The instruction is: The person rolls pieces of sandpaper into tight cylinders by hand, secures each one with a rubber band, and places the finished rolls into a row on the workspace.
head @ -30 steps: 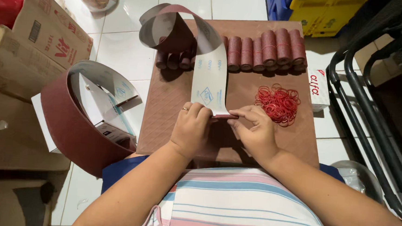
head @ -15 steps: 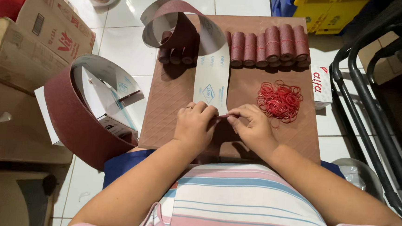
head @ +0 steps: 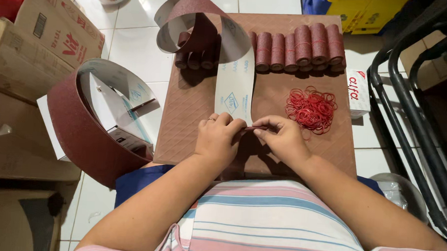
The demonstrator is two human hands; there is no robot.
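Left hand: rests on the near part of the brown counter, fingers curled and pinched on the near end of the sandpaper strip; a ring shows on one finger.
Right hand: just beside the left one, fingers narrow, pinching the same end of the strip from the other side; fingertips of both hands nearly meet.
Sandpaper strip: pale backing facing up, it runs from the fingers away across the counter, then curls up and over in a loop at the far left corner, showing its dark red grit side.
Rubber bands: a loose red heap on the counter, just beyond the right hand.
Finished rolls: a row of small dark red rolls along the far edge, side by side, each with a band around it; a few smaller dark ones sit under the loop.
Big sandpaper roll: stands on the floor left of the counter, loosely coiled.
Cardboard boxes: stacked at far left.
Small white box: beside the counter's right edge.
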